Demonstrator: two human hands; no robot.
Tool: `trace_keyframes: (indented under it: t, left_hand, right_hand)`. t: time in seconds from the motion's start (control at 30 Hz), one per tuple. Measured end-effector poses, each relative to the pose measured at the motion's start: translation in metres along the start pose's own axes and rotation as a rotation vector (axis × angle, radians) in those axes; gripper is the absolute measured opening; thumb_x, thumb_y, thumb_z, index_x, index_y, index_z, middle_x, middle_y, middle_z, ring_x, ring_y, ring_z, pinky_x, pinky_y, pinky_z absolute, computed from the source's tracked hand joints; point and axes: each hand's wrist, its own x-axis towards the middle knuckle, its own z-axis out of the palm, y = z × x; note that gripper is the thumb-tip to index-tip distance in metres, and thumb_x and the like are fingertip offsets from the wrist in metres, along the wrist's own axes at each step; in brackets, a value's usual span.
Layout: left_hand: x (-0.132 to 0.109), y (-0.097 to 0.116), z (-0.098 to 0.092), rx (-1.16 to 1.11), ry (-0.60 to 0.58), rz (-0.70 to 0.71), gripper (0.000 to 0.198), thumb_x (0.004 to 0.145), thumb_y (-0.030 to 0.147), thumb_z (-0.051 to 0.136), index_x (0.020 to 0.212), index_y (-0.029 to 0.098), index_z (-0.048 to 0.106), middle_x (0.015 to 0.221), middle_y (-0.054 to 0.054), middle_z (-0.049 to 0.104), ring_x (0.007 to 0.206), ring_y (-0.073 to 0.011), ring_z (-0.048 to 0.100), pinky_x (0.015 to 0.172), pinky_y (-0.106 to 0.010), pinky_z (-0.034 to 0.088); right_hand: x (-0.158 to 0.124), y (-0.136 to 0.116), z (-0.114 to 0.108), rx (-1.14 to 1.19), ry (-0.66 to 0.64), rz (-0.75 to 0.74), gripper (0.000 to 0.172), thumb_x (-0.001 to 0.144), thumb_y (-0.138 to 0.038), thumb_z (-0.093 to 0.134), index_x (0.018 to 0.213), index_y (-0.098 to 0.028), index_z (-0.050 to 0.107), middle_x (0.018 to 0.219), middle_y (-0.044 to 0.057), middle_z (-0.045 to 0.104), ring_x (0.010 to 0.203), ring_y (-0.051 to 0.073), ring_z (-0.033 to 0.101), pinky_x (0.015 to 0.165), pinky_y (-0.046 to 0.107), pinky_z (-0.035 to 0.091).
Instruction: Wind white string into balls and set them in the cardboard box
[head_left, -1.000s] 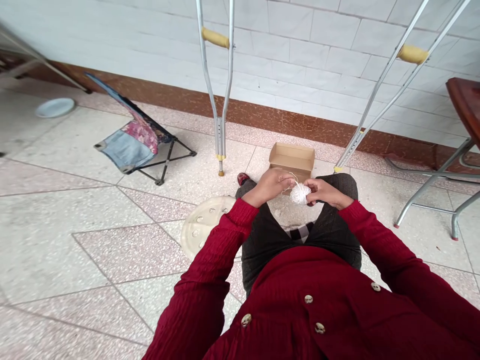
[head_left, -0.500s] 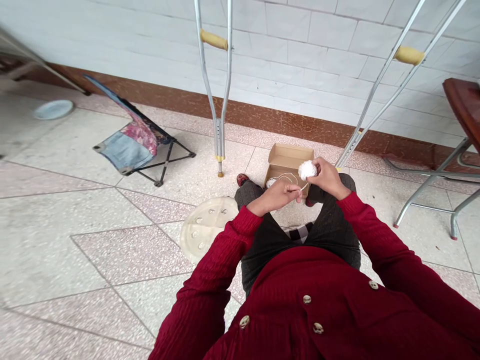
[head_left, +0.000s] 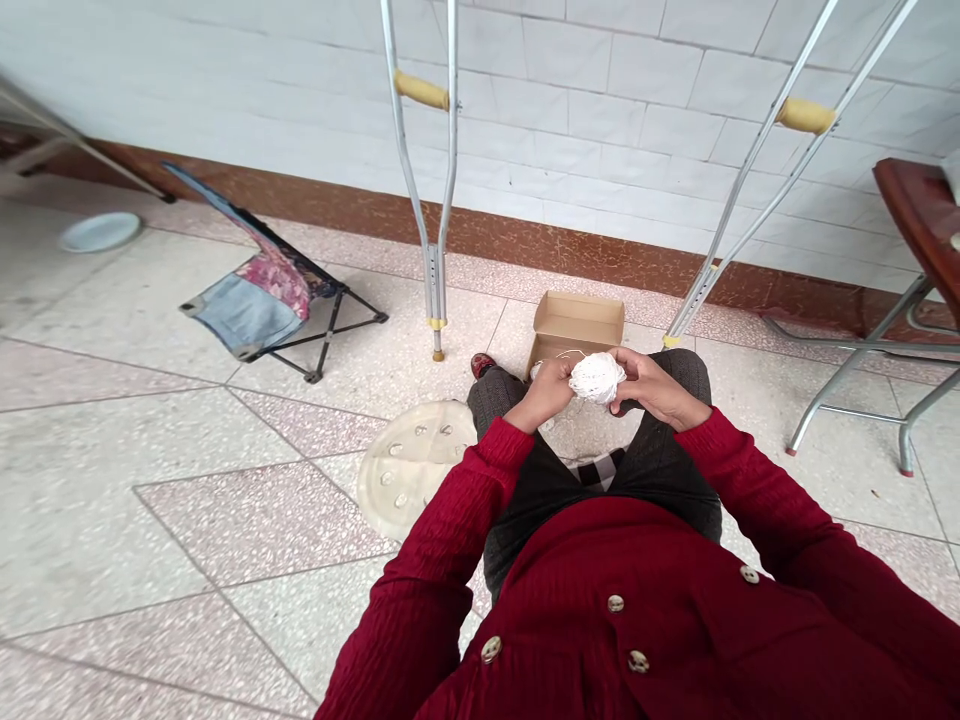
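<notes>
A ball of white yarn (head_left: 598,378) sits between my two hands, above the gap between my knees. My right hand (head_left: 654,386) grips it from the right, thumb below and fingers on top. On its left side, my left hand (head_left: 545,392) is closed with the fingertips at the ball, on the yarn strand. A thin loop of that strand (head_left: 573,353) rises behind the left fingers toward the open cardboard box (head_left: 579,318) on the floor. More white yarn (head_left: 535,370) shows in the box, mostly hidden behind my left hand.
Two metal crutches (head_left: 436,270) (head_left: 709,260) lean at the tiled wall. A folding stool (head_left: 259,300) stands to the left, with a pale round lid or mat with holes (head_left: 397,470) beside my left leg. A metal-legged chair (head_left: 911,330) is on the right.
The yarn ball has come down and left, nearer to me, and turned. My left hand, earlier pulling a strand apart from the ball, is now against its left side.
</notes>
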Motion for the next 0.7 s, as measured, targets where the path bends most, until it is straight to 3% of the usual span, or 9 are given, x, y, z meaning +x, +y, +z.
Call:
trace_keyframes:
  t: [0.1,0.2,0.33,0.47,0.53,0.7]
  left_hand:
    - [-0.004,-0.008,0.002,0.035,0.037,-0.010,0.022,0.077,0.032,0.062,0.071,0.012,0.070,0.067,-0.001,0.067,0.067,-0.0158,0.058,0.066,-0.026,0.045]
    - [-0.009,-0.014,0.000,0.104,0.027,-0.071,0.026,0.080,0.031,0.058,0.064,0.012,0.067,0.065,-0.002,0.066,0.067,-0.0162,0.058,0.067,-0.026,0.045]
    - [-0.026,-0.009,0.004,0.145,-0.141,-0.124,0.038,0.089,0.032,0.049,0.061,0.014,0.066,0.066,-0.002,0.067,0.066,-0.0136,0.059,0.070,-0.024,0.044]
    - [-0.043,0.014,0.009,0.200,-0.322,-0.105,0.038,0.091,0.033,0.049,0.062,0.015,0.066,0.064,-0.001,0.065,0.061,-0.0115,0.055,0.063,-0.022,0.040]
    - [-0.042,0.027,0.005,0.216,-0.336,-0.064,0.037,0.092,0.033,0.047,0.066,0.015,0.067,0.065,0.000,0.064,0.061,-0.0111,0.053,0.062,-0.022,0.039]
    - [-0.018,0.040,-0.024,0.349,-0.101,0.127,0.032,0.092,0.029,0.050,0.067,0.016,0.064,0.066,0.000,0.061,0.068,-0.0128,0.053,0.071,-0.025,0.039]
  right_hand:
    - [-0.004,-0.002,0.006,0.022,-0.032,0.016,0.061,0.064,-0.012,0.069,0.121,-0.027,0.052,0.088,-0.001,0.064,0.065,0.013,0.059,0.052,0.023,0.051]
    - [-0.003,-0.008,0.005,0.027,-0.039,0.000,0.060,0.066,-0.016,0.069,0.123,-0.026,0.054,0.093,0.000,0.065,0.066,0.013,0.062,0.054,0.024,0.052]
    - [0.016,-0.014,-0.015,-0.118,0.207,-0.083,0.053,0.067,-0.024,0.070,0.117,-0.022,0.055,0.087,0.001,0.065,0.060,0.012,0.059,0.050,0.024,0.047]
    - [0.034,0.004,-0.039,-0.457,0.438,-0.093,0.056,0.060,-0.024,0.074,0.112,-0.020,0.055,0.085,0.000,0.065,0.065,0.014,0.058,0.052,0.023,0.045]
    - [0.033,0.023,-0.039,-0.504,0.395,-0.034,0.056,0.058,-0.023,0.074,0.111,-0.020,0.055,0.085,0.000,0.065,0.068,0.015,0.058,0.055,0.024,0.046]
    - [0.005,0.055,-0.012,-0.164,0.041,0.120,0.057,0.061,-0.019,0.071,0.115,-0.020,0.055,0.078,-0.001,0.062,0.064,0.014,0.057,0.048,0.022,0.045]
